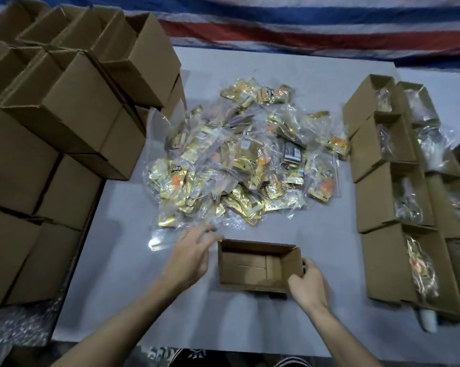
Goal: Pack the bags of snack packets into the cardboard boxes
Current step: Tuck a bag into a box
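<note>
A stack of empty brown cardboard boxes (64, 123) stands at left. The left hand (190, 256), fingers spread and relaxed, hovers beside one open brown cardboard box (258, 266); the right hand (307, 280) grips its right wall. Beyond lies one heap of clear bags of gold snack packets (247, 160). At right stand filled brown boxes (398, 197), too overlapped to count.

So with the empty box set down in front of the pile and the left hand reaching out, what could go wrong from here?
1. The left hand reaches toward the heap of bagged snack packets; the clear bags overlap, so lifting one may drag others along.
2. The right hand grips only one end of the open box, so it could slide or tip during filling.
3. The stacked empty boxes sit unevenly and might topple if bumped.
</note>
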The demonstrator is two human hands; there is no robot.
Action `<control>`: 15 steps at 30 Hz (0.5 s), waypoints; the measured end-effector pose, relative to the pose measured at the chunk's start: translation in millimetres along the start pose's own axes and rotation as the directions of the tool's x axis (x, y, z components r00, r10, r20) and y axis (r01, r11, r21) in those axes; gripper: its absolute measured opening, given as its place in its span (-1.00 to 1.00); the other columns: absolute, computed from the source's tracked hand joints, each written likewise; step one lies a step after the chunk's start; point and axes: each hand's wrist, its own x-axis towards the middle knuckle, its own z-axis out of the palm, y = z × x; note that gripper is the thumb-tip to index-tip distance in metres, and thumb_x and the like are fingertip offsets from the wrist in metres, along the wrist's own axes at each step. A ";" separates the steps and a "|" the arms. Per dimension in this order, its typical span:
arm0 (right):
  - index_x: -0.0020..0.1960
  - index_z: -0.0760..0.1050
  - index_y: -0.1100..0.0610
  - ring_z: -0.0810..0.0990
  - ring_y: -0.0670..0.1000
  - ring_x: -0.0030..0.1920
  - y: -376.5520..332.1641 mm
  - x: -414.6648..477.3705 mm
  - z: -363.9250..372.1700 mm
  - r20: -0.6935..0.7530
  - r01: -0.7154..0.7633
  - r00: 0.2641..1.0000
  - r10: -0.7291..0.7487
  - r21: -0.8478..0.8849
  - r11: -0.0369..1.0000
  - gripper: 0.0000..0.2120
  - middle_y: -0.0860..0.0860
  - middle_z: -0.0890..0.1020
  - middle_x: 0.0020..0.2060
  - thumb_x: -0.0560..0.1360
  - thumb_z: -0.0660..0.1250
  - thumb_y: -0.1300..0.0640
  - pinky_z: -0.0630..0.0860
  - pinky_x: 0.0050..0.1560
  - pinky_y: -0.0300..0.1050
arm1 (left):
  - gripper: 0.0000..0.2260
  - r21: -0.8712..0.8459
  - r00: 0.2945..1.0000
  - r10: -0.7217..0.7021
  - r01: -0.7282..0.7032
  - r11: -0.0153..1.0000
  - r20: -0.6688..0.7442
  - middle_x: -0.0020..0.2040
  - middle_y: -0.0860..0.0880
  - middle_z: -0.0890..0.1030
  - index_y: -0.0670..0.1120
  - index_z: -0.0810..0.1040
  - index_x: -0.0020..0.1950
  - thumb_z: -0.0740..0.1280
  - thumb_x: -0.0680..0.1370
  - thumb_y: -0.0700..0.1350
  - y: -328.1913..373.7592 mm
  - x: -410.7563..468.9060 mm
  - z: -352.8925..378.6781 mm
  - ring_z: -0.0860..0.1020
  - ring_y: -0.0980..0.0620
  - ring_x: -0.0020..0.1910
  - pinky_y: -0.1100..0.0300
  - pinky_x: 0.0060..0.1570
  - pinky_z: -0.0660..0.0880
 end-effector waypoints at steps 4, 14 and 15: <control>0.00 0.49 0.02 0.56 0.06 -0.15 3.6 1.8 3.2 0.003 0.028 1.000 -0.029 0.028 0.999 -0.81 -0.04 0.63 -0.14 0.45 0.28 0.25 0.38 -0.15 -0.11 | -0.47 -0.043 0.754 -0.620 0.627 0.778 -0.217 0.34 -0.26 0.40 -0.25 0.39 0.39 0.44 0.45 -0.24 -45.2 28.3 -10.6 0.41 -0.27 0.27 -0.11 0.25 0.37; -0.03 0.49 0.05 0.65 0.13 -0.14 6.7 0.0 19.8 0.039 -0.027 0.999 0.021 0.161 0.987 -0.79 0.02 0.67 -0.16 0.44 0.27 0.32 0.61 -0.01 0.16 | -0.82 -0.098 0.583 -0.804 0.812 0.575 0.117 0.05 -0.14 0.64 -0.10 0.51 0.10 0.21 0.64 -0.03 -93.1 44.0 -8.8 0.56 -0.21 0.10 -0.04 0.09 0.47; -0.03 0.49 0.04 0.65 0.13 -0.12 5.8 0.7 22.7 0.050 -0.031 0.998 0.023 0.178 0.984 -0.78 0.02 0.67 -0.14 0.44 0.26 0.32 0.62 0.00 0.19 | -0.83 -0.154 0.654 -0.748 0.755 0.637 0.113 0.04 -0.12 0.63 -0.10 0.48 0.10 0.20 0.66 -0.02 -90.3 42.5 -10.6 0.57 -0.19 0.07 -0.05 0.05 0.49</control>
